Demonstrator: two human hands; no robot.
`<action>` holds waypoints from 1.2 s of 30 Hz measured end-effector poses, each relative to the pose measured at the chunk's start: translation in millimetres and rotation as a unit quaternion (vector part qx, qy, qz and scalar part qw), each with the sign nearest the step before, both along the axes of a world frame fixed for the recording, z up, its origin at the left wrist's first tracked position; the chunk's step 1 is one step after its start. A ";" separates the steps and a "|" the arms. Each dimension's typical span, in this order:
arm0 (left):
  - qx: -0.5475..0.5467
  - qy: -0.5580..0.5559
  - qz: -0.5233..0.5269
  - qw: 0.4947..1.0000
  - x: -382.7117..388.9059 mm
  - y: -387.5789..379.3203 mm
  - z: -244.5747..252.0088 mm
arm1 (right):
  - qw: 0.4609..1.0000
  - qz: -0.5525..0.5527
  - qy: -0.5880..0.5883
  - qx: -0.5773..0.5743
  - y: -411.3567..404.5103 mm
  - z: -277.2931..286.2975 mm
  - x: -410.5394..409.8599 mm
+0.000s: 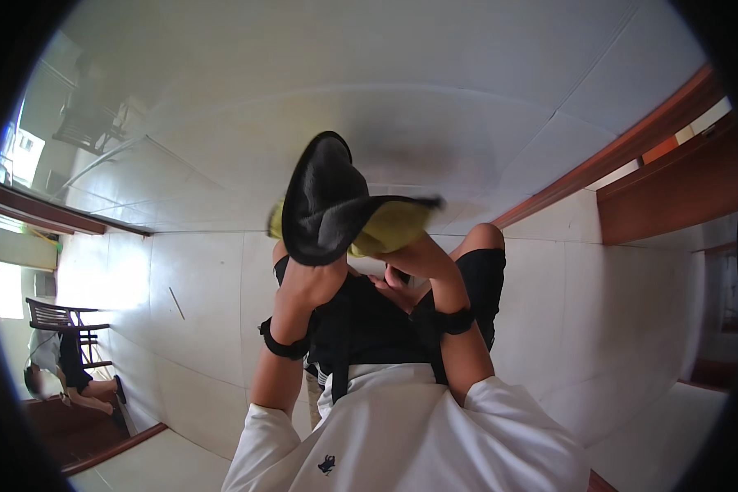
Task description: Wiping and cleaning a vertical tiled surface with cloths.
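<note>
A soft fabric piece, hat-like in shape, is held up in front of my lap. Its dark grey, ribbed face has a black bound edge, and the other face is yellow-green. My left hand grips its lower left edge, with the fingers hidden behind the dark fabric. At the right, my right hand holds the yellow-green side, its fingers mostly covered. The far right corner is blurred. Each wrist wears a black strap. Black shorts cover my lap below the fabric.
Before me is a pale glossy panelled surface. Reddish-brown wooden trim runs along the right, beside a wooden panel. At far left, a person sits near a dark wooden chair. A thin stick lies on the tiles.
</note>
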State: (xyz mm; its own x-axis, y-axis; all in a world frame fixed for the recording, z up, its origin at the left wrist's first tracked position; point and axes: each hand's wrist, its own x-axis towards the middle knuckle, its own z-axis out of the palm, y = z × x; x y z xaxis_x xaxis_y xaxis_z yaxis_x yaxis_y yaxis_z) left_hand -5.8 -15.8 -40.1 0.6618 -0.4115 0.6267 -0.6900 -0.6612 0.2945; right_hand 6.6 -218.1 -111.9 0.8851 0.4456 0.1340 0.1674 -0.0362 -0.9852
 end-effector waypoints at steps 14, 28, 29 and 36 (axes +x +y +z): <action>-0.251 0.170 0.078 0.950 26.7 17.9 -21.9 | 0.977 -0.176 -0.050 0.111 -31.6 4.2 3.5; -0.173 0.066 -0.021 0.983 74.3 -18.3 8.6 | 0.991 -0.105 -0.036 0.072 -18.8 -6.3 -0.8; -0.155 0.033 -0.014 0.987 79.0 -13.5 16.1 | 0.984 -0.143 -0.055 0.088 -19.4 -8.9 1.9; -0.081 0.011 0.056 0.995 80.2 8.3 46.2 | 0.950 -0.221 -0.186 0.116 -31.9 20.3 10.2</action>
